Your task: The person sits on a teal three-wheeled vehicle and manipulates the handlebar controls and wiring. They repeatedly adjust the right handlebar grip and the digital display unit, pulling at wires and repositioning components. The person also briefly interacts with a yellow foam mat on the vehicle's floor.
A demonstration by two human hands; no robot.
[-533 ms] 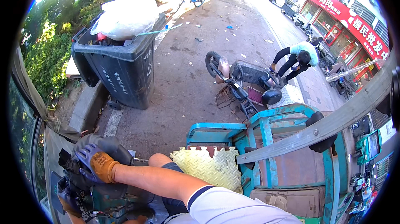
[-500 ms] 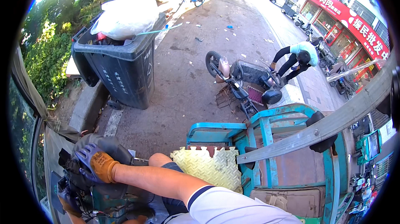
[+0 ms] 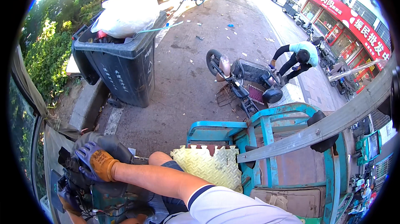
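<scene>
My right hand, in a purple and orange work glove, rests on a bulky black padded cover at the lower left, its fingers bent over the surface. Its bare forearm reaches across from the right. My left hand, gloved alike, sits lower down beside dark parts near the picture's left rim; its fingers are mostly hidden in shadow. Thin loose wires and teal metal show between the two forearms. Next to my bare knee lies a pale yellow foam mat with a jagged, interlocking edge.
A teal metal cart frame stands at the right, crossed by a grey bar. Ahead, an electric scooter appears to lie on its side, a person bending over it. A dark wheeled bin holds a white bag.
The whole view has shifted very slightly. Both my hands keep their places, and the scooter and the bending person look almost the same.
</scene>
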